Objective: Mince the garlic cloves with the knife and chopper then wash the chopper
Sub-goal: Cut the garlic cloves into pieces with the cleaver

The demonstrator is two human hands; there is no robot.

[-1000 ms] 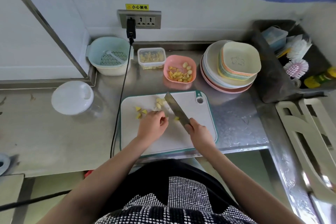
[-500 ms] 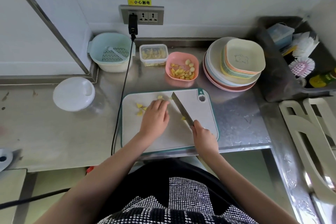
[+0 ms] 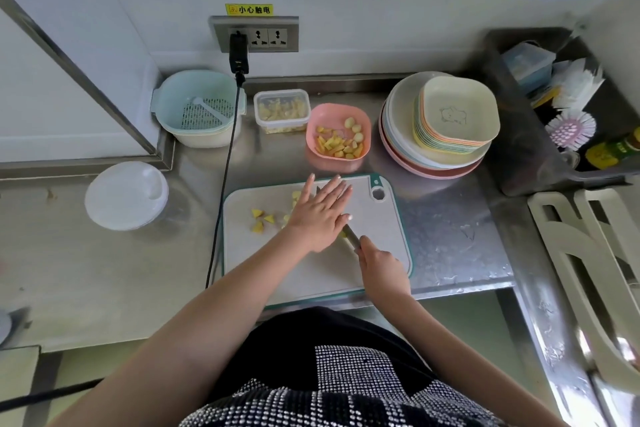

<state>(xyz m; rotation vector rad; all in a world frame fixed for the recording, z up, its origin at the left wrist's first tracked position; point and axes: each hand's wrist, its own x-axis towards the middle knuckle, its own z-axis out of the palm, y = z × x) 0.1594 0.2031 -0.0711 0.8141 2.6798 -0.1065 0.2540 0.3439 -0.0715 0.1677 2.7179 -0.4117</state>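
Both hands are over the white cutting board (image 3: 381, 218). Left hand (image 3: 320, 213) lies flat with its fingers straight and spread, pressing down on top of the knife (image 3: 351, 236) blade. Most of the blade is hidden under it. Right hand (image 3: 381, 263) is curled tight round the knife handle, near the board's front edge. Yellow garlic pieces (image 3: 261, 218) lie on the board just left of the flat hand. More garlic sits in the pink bowl (image 3: 337, 137) behind the board.

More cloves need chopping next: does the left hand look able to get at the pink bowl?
Probably yes. The left hand lies flat on the knife, holding nothing, and the pink bowl sits just beyond the board with nothing between.
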